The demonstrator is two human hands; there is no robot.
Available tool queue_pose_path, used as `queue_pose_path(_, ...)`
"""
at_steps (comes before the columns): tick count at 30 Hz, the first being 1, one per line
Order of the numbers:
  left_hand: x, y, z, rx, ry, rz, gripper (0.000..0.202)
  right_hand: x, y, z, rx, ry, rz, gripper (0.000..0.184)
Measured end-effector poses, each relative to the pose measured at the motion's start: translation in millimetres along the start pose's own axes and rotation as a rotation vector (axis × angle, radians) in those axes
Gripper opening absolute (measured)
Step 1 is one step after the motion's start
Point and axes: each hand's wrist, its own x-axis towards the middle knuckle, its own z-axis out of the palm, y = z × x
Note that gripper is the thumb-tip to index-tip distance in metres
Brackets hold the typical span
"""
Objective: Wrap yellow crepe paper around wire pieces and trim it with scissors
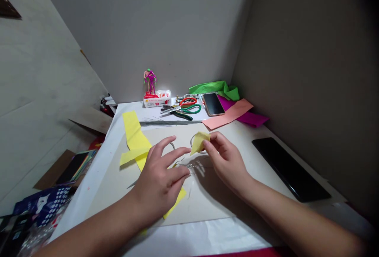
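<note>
My right hand (227, 160) pinches a small piece of yellow crepe paper (200, 141) between thumb and fingers, lifted over the board. Just left of it, my left hand (161, 174) has its lower fingers closed on a thin twisted wire piece (192, 165), while the upper fingers reach out towards the paper. Yellow crepe paper strips (134, 132) lie beyond and beside my left hand, and another yellow strip (176, 205) shows partly under it. A pointed metal tip (132, 185) sticks out left of that hand; the rest is hidden. Metal loops (192, 140) show behind the paper.
A grey board (213, 211) covers the table's middle. At the back are scissors (189, 109), a bundle of wires (168, 123), a phone (213, 104), coloured paper strips (229, 115) and wire figures (150, 81) on a packet (157, 99). A dark slab (288, 170) lies right.
</note>
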Motion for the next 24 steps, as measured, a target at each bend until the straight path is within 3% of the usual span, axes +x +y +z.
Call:
queue_pose_path(3,-0.9,11.0,-6.2,-0.055,0.097,0.017,0.025,-9.0,-1.1,3.2,-0.208,-0.025,-0.125,0.007)
queue_pose_path(7,0.0,23.0,-14.5,-0.190,0.155,0.036,0.022,-18.3,-3.5,4.8,-0.271,-0.065,-0.185,0.005)
queue_pose_path(12,0.9,35.5,-28.4,-0.454,0.011,-0.015,0.015,-27.1,-7.2,9.9,-0.164,-0.067,-0.132,0.002)
queue_pose_path(16,0.6,40.3,-34.5,-0.528,-0.054,-0.039,0.015,-30.0,-7.2,17.0,-0.085,-0.094,-0.115,0.007)
queue_pose_path(20,1.3,34.4,-32.3,-0.653,0.095,-0.256,0.014,-20.7,-11.4,12.8,-0.119,-0.081,-0.125,0.010)
queue_pose_path(24,1.1,22.6,-30.0,-0.820,0.205,-0.525,0.010,-5.8,-25.8,-8.6,-0.223,0.095,-0.294,0.007)
